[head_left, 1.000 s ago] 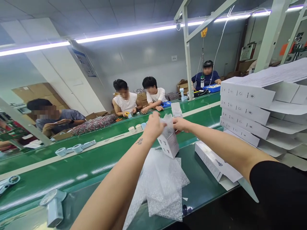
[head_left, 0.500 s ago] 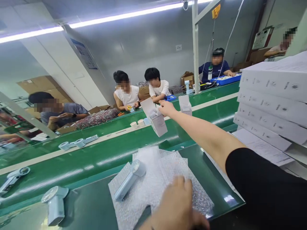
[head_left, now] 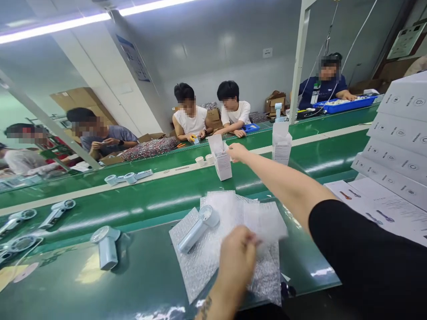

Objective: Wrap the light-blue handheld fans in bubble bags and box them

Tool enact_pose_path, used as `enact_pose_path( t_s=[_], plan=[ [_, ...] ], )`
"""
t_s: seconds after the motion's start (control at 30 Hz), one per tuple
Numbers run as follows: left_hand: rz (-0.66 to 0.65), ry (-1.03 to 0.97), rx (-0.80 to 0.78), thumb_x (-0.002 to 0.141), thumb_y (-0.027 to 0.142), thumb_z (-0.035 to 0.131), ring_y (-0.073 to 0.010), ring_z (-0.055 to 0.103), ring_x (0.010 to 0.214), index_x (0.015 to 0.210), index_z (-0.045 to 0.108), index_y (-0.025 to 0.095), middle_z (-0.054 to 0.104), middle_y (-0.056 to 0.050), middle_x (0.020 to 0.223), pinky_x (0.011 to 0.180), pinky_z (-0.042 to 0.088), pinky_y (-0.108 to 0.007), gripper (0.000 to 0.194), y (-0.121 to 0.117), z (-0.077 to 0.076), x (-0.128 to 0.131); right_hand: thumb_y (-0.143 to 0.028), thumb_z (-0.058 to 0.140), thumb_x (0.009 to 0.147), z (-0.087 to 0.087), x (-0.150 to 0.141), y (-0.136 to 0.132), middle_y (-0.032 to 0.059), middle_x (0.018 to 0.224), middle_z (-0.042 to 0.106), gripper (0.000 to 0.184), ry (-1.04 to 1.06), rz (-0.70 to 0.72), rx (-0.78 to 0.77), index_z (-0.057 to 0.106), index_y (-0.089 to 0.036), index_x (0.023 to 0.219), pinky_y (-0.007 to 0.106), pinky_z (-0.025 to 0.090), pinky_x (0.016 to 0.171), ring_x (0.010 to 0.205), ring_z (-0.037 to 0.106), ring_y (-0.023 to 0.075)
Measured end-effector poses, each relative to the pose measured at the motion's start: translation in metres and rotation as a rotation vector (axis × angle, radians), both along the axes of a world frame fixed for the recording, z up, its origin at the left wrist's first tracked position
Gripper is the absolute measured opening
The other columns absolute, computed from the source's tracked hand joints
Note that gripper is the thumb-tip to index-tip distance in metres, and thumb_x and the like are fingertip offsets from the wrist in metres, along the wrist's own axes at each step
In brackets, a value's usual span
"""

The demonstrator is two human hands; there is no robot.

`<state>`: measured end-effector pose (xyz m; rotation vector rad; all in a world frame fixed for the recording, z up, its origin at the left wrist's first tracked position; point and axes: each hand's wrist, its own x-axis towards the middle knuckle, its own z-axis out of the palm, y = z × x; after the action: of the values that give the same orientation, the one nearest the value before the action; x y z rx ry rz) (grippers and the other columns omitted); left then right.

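Observation:
My right hand (head_left: 237, 152) reaches far forward, its fingers closed at the upper edge of an open white box (head_left: 223, 167). That box stands nearly upright on the green conveyor belt, flap raised. Close to me, my left hand (head_left: 238, 253) pinches a translucent bubble-wrap sheet (head_left: 265, 220), whose far end is lifted and slightly blurred. Beneath it lie more bubble-wrap sheets (head_left: 196, 271) in a loose pile. A light-blue handheld fan (head_left: 195, 233) rests on the pile's left part, just left of my left hand.
Another light-blue fan (head_left: 107, 249) lies on the bench at left; several more lie along the belt. A second open white box (head_left: 281, 146) stands farther right. Stacked white boxes (head_left: 396, 146) and printed sheets (head_left: 376, 204) are at right. Co-workers sit across the belt.
The white box at my right hand has gone from tilted to nearly upright on the belt. My left hand has closed on a bubble-wrap sheet and raised it. The view has shifted left.

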<state>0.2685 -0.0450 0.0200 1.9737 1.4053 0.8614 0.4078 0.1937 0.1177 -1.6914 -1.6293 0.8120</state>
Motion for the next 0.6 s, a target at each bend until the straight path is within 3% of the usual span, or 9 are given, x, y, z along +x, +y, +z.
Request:
enact_pose_path(
  t_s=[0.1, 0.17, 0.27, 0.33, 0.4, 0.47, 0.5, 0.53, 0.6],
  plan=[
    [0.315, -0.234, -0.005, 0.071, 0.034, 0.066, -0.0141, 0.046, 0.056, 0.058, 0.043, 0.022, 0.045, 0.005, 0.055, 0.057, 0.037, -0.027, 0.029, 0.024, 0.027, -0.012, -0.041, 0.054, 0.089, 0.023, 0.019, -0.069, 0.0071, 0.075, 0.066, 0.03, 0.042, 0.088, -0.039, 0.062, -0.012, 0.093, 0.021, 0.05, 0.052, 0.053, 0.057, 0.0095],
    [0.375, -0.295, 0.027, 0.07, 0.034, 0.066, -0.0121, 0.04, 0.054, 0.059, 0.038, 0.022, 0.038, 0.007, 0.054, 0.055, 0.033, -0.025, 0.033, 0.029, 0.033, -0.009, -0.056, 0.056, 0.084, 0.021, 0.025, -0.127, 0.0058, 0.066, 0.064, 0.047, 0.043, 0.162, -0.057, 0.061, -0.013, 0.103, 0.024, 0.047, 0.047, 0.047, 0.056, 0.0124],
    [0.221, -0.281, 0.063, 0.075, 0.032, 0.061, -0.0117, 0.042, 0.056, 0.059, 0.04, 0.022, 0.042, 0.006, 0.055, 0.055, 0.033, -0.025, 0.028, 0.018, 0.027, 0.001, -0.057, 0.067, 0.074, -0.012, 0.02, -0.202, 0.0011, 0.063, 0.064, 0.065, 0.04, 0.252, 0.062, 0.051, -0.022, 0.126, 0.025, 0.044, 0.049, 0.05, 0.057, 0.0163],
    [0.095, -0.203, 0.018, 0.075, 0.031, 0.061, -0.0124, 0.048, 0.058, 0.062, 0.048, 0.021, 0.051, 0.005, 0.058, 0.057, 0.037, -0.025, 0.021, 0.01, 0.021, -0.002, -0.051, 0.064, 0.077, -0.044, 0.016, -0.231, 0.0016, 0.07, 0.066, 0.047, 0.019, 0.226, 0.173, 0.057, -0.025, 0.116, 0.027, 0.044, 0.055, 0.056, 0.059, 0.017],
    [0.13, -0.127, -0.047, 0.076, 0.034, 0.06, -0.014, 0.055, 0.063, 0.068, 0.056, 0.021, 0.059, 0.003, 0.064, 0.062, 0.042, -0.025, 0.016, 0.009, 0.016, -0.027, -0.049, 0.057, 0.08, -0.072, 0.017, -0.244, 0.0035, 0.078, 0.068, 0.032, -0.004, 0.092, 0.224, 0.061, -0.025, 0.1, 0.03, 0.045, 0.062, 0.06, 0.06, 0.0178],
    [0.389, -0.08, -0.053, 0.083, 0.037, 0.052, -0.0171, 0.06, 0.077, 0.08, 0.06, 0.02, 0.065, -0.002, 0.078, 0.072, 0.046, -0.028, 0.018, 0.016, 0.015, -0.077, -0.053, 0.055, 0.08, -0.091, 0.025, -0.247, 0.0045, 0.078, 0.068, 0.033, -0.041, -0.06, 0.191, 0.061, -0.025, 0.097, 0.033, 0.045, 0.065, 0.064, 0.062, 0.0205],
    [0.593, -0.057, -0.024, 0.086, 0.035, 0.047, -0.0193, 0.06, 0.088, 0.087, 0.059, 0.019, 0.065, -0.005, 0.09, 0.079, 0.046, -0.03, 0.02, 0.022, 0.015, -0.109, -0.056, 0.056, 0.078, -0.098, 0.031, -0.247, 0.0046, 0.075, 0.067, 0.037, -0.068, -0.111, 0.161, 0.06, -0.025, 0.098, 0.035, 0.045, 0.066, 0.065, 0.062, 0.0224],
    [0.821, -0.024, -0.006, 0.087, 0.033, 0.044, -0.0227, 0.057, 0.103, 0.097, 0.056, 0.018, 0.063, -0.01, 0.105, 0.087, 0.044, -0.034, 0.022, 0.027, 0.016, -0.143, -0.058, 0.057, 0.076, -0.102, 0.037, -0.247, 0.0046, 0.071, 0.066, 0.04, -0.089, -0.136, 0.122, 0.06, -0.026, 0.1, 0.036, 0.045, 0.066, 0.066, 0.062, 0.0242],
    [1.11, 0.014, -0.031, 0.084, 0.029, 0.046, -0.0351, 0.037, 0.128, 0.112, 0.048, 0.009, 0.047, -0.026, 0.129, 0.098, 0.035, -0.048, 0.035, 0.036, 0.016, -0.206, -0.062, 0.056, 0.076, -0.107, 0.048, -0.248, 0.004, 0.064, 0.063, 0.047, -0.073, -0.091, 0.03, 0.059, -0.027, 0.106, 0.038, 0.046, 0.063, 0.064, 0.061, 0.0258]
  ],
)
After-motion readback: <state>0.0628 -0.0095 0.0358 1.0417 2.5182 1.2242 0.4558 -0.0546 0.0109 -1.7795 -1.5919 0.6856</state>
